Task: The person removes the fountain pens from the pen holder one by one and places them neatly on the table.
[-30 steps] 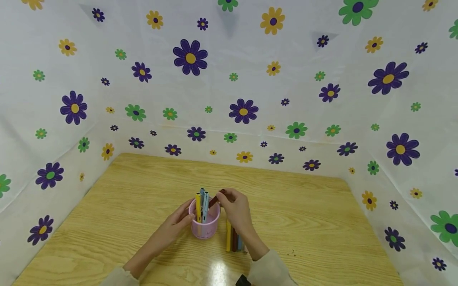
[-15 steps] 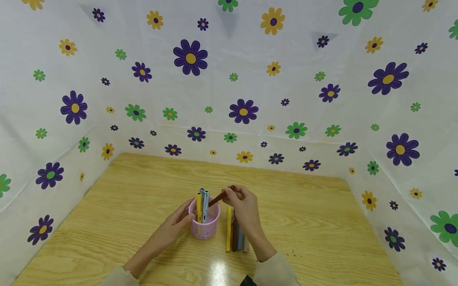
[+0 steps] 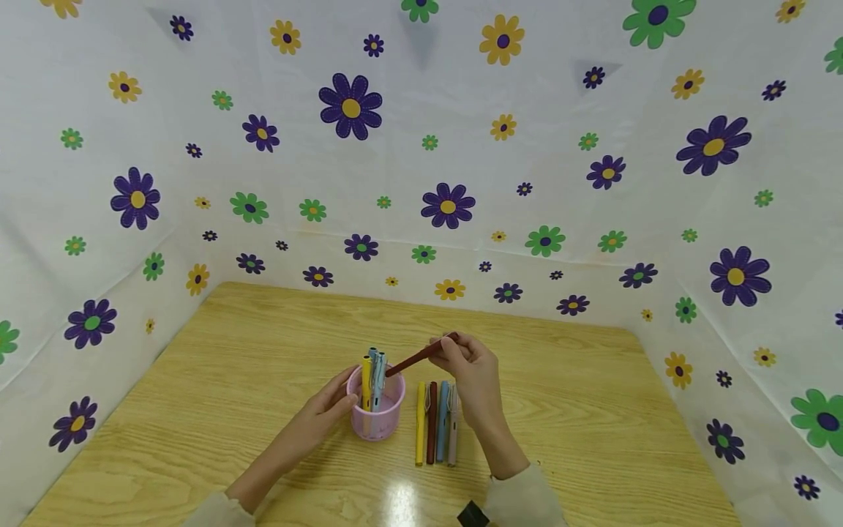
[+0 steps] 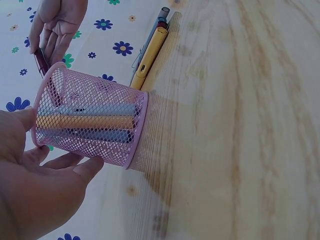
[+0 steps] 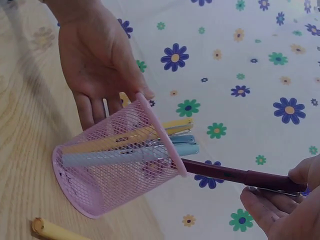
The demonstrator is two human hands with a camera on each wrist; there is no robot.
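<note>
A pink mesh pen cup (image 3: 375, 426) stands on the table, holding a yellow pen (image 3: 366, 382) and light blue pens (image 3: 378, 384). My left hand (image 3: 323, 413) grips its left side, thumb near the rim and fingers along the mesh. With thumb and fingertips, my right hand (image 3: 469, 369) pinches a dark red pen (image 5: 225, 173) by its clip end. That pen slants down to the left, its lower end at the cup's mouth.
Right of the cup lie a yellow pen (image 3: 420, 428), another dark red pen (image 3: 432, 428), a blue pen (image 3: 443, 428) and a grey pen (image 3: 452, 435), side by side. Flowered cloth (image 3: 395, 168) walls in the back and sides of the wooden table (image 3: 566, 410).
My right hand has moved right and slightly away, drawing the dark red pen further out of the cup and uncovering the row of pens. My left hand stays on the cup.
</note>
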